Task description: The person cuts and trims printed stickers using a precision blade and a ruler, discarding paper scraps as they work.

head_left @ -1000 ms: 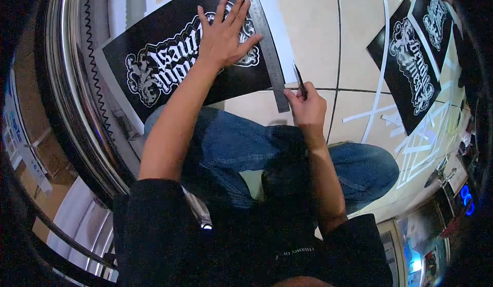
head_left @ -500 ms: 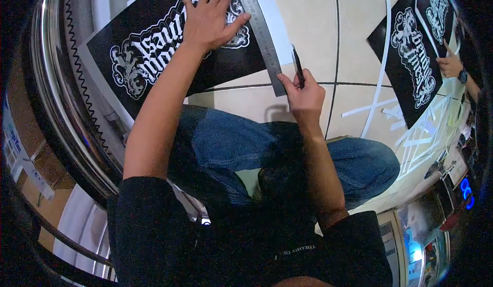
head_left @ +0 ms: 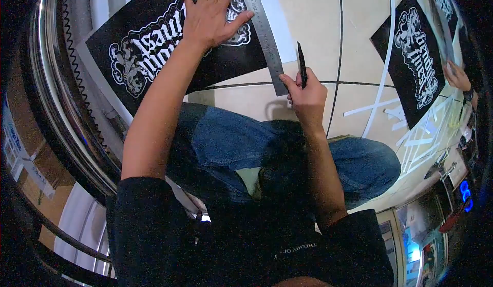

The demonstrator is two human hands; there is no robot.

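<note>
A black sheet (head_left: 226,68) printed with white ornate lettering lies on the floor in front of me. My left hand (head_left: 208,22) presses flat on it with fingers spread, the fingertips near a steel ruler (head_left: 266,45). The ruler lies along the right side of the black print, and a white margin (head_left: 282,27) shows beyond it. In my right hand (head_left: 309,99) is a black utility knife (head_left: 302,63), its tip pointing away from me. The thumb of that hand is right at the ruler's near end.
Another printed black sheet (head_left: 411,56) lies at the right, with a long white strip (head_left: 382,76) across its edge and several paper offcuts (head_left: 418,133) nearby. Another person's hand (head_left: 457,76) is by a further sheet. A machine with a metal roller (head_left: 51,81) stands at left.
My right hand and knife have shifted slightly right, while my left hand stays on the sheet. The other person's hand has moved slightly toward me and right, and the sheet near it has shifted.
</note>
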